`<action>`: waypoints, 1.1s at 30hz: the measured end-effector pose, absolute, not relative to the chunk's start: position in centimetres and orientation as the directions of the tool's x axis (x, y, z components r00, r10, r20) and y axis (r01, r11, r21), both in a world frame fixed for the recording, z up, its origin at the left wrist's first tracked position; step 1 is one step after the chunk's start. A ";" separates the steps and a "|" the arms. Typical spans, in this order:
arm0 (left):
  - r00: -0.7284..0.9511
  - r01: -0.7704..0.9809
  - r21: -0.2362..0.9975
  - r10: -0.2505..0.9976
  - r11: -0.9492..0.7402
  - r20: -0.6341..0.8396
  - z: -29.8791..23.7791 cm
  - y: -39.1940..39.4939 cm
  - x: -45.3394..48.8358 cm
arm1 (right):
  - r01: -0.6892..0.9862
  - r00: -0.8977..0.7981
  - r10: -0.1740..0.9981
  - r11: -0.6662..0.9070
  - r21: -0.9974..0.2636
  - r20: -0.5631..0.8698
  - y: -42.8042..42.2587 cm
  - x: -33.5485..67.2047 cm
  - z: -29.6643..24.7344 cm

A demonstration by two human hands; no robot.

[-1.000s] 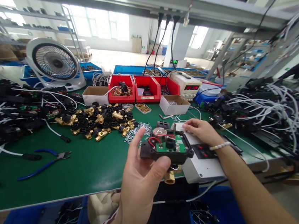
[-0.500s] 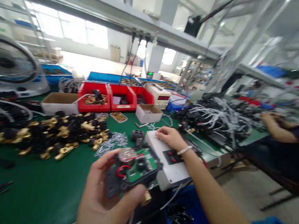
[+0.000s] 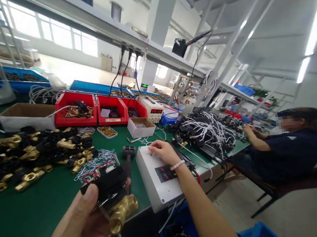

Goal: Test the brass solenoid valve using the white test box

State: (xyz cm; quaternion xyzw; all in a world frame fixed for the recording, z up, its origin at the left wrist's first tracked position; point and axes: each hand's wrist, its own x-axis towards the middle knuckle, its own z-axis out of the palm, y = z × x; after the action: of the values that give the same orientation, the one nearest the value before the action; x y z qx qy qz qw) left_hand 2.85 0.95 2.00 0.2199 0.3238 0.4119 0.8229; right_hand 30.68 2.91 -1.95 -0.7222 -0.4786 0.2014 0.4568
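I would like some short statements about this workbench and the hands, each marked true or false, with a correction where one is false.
1. The left hand holds a black module with a brass fitting. True.
2. The right hand rests on a red bin. False: it rests on the white box, which lies on the green mat.
3. The brass fitting points toward the camera from under the black part. True.
4. The red bins stand at the near edge of the table. False: they stand at the far side, behind the pile of brass and black parts.
5. Another person sits at the bench to the right. True.
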 end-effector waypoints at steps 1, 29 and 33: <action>0.434 -0.556 0.639 0.841 0.531 -0.322 2.2 1.0 2.9 | 0.490 0.477 0.864 -0.111 -0.865 0.159 2.9 30.9 -1.8; 0.455 -0.672 0.636 0.889 0.380 -0.051 2.2 1.4 1.1 | 0.798 0.126 0.925 -0.308 -0.517 -0.358 -11.2 18.2 -11.1; 0.457 -0.668 0.644 0.889 0.373 -0.041 2.1 1.4 1.2 | 0.789 0.137 0.929 -0.312 -0.529 -0.344 -12.0 18.7 -12.2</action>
State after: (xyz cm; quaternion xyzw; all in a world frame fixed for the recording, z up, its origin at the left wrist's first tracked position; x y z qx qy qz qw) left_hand 1.18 1.41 2.14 0.2827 0.1950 0.4833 0.8053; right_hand 18.66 -11.99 -12.23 -0.7460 -0.5758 0.3157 0.1107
